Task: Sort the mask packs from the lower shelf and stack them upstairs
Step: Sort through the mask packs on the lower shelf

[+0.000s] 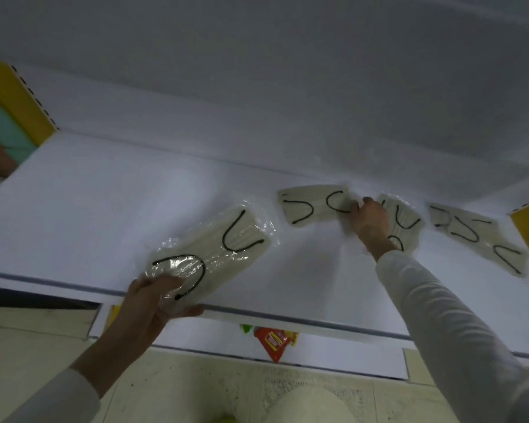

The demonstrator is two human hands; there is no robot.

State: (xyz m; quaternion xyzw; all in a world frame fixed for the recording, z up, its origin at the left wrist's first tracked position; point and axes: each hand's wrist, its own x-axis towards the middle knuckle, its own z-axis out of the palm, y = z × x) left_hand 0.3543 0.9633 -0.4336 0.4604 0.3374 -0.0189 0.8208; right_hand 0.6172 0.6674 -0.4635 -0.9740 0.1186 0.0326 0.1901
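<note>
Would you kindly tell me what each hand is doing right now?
Left hand: grips a mask pack.
Right hand: touches shelved packs; grip unclear.

We can read no text: the red packet below the shelf bears a label too blurred for us, and the mask packs show only black loops.
</note>
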